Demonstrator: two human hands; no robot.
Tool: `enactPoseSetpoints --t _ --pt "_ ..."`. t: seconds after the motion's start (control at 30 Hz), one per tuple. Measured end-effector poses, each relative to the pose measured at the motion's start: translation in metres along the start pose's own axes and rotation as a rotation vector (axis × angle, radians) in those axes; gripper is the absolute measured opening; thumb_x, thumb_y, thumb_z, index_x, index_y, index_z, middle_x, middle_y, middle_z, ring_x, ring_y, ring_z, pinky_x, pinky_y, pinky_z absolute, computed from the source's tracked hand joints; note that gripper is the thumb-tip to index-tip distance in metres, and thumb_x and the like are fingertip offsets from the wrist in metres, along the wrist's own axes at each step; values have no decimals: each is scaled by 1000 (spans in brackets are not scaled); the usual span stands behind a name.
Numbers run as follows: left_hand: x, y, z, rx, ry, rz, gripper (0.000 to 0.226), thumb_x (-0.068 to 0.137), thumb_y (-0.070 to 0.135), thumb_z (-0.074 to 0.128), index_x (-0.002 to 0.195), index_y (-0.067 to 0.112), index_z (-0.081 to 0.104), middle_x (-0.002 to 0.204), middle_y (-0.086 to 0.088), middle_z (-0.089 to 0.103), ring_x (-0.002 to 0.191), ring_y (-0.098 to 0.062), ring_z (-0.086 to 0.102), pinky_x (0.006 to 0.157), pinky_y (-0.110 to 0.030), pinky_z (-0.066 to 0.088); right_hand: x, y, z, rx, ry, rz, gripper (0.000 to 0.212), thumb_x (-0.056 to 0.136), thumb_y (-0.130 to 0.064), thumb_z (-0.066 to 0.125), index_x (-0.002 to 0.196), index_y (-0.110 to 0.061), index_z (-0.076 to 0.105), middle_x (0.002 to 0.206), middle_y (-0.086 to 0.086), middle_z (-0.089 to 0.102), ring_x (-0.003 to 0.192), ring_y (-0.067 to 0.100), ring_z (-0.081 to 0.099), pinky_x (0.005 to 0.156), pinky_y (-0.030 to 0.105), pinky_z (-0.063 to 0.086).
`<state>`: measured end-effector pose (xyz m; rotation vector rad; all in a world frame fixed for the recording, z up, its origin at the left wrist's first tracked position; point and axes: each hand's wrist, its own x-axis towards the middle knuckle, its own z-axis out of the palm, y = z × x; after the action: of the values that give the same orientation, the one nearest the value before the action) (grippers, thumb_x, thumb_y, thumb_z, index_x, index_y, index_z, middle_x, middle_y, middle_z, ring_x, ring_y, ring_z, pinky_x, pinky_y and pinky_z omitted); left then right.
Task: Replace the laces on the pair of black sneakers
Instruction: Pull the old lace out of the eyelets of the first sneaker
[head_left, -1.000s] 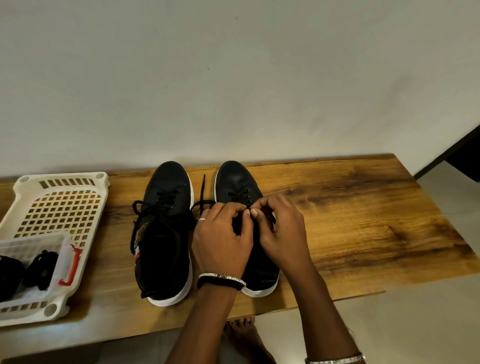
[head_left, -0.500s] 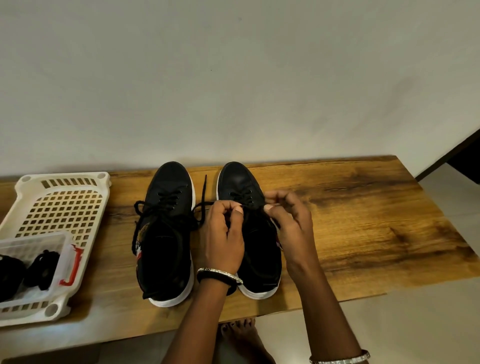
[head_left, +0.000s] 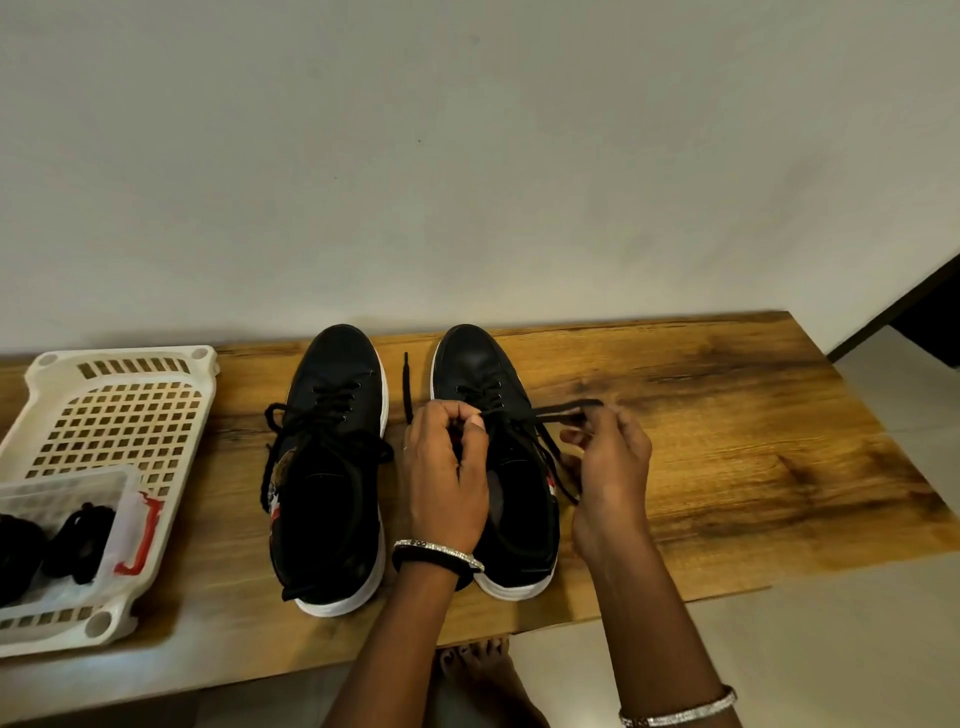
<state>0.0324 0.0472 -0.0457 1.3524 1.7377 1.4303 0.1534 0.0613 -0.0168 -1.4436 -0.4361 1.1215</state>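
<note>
Two black sneakers with white soles stand side by side on a wooden bench (head_left: 727, 441), toes toward the wall. The left sneaker (head_left: 327, 467) is laced, its ends hanging loose. Over the right sneaker (head_left: 498, 493), my left hand (head_left: 447, 467) pinches the black lace (head_left: 561, 410) above the upper eyelets. My right hand (head_left: 608, 457) holds the same lace stretched out to the right of the shoe. The lace's other end (head_left: 407, 384) lies on the bench between the shoes.
A white perforated plastic basket (head_left: 114, 415) sits at the bench's left end. Inside it is a clear container (head_left: 67, 499) holding dark bundled laces. The wall runs right behind the shoes. A bare foot (head_left: 483, 670) shows on the floor below the bench edge.
My hands have moved apart: the right hand drew the lace out to the right of the right sneaker, while the left hand stayed pinching at the eyelets.
</note>
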Motion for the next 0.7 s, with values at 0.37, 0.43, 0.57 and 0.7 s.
enactPoseSetpoints --t 0.37,0.43,0.57,0.7 --pt "2 3 2 -12 6 -21 7 96 13 56 91 18 58 92 1 60 84 -17 58 69 -26 44 5 10 -6 -781 -386 -825 18 89 -15 62 100 -25 73 98 -21 65 100 3 58 81 27 48" --pt "3 3 2 -24 3 -33 8 96 13 56 91 19 57 92 0 60 84 -17 58 68 -24 43 8 11 -7 -792 -320 -888 16 94 -15 61 102 -22 73 98 -16 69 96 7 62 80 26 50" --pt "3 4 0 -49 -7 -70 13 97 12 54 87 21 56 88 0 60 78 -14 56 63 -14 40 8 3 -7 -346 12 -519 17 102 -12 54 105 -22 67 93 -7 69 84 5 65 70 18 49" --pt "3 7 -2 -77 -12 -69 13 96 10 55 86 20 57 85 1 60 74 -8 55 62 -11 41 25 -2 -26 181 232 273 14 97 -3 51 101 -5 64 74 6 62 61 16 56 56 29 46"
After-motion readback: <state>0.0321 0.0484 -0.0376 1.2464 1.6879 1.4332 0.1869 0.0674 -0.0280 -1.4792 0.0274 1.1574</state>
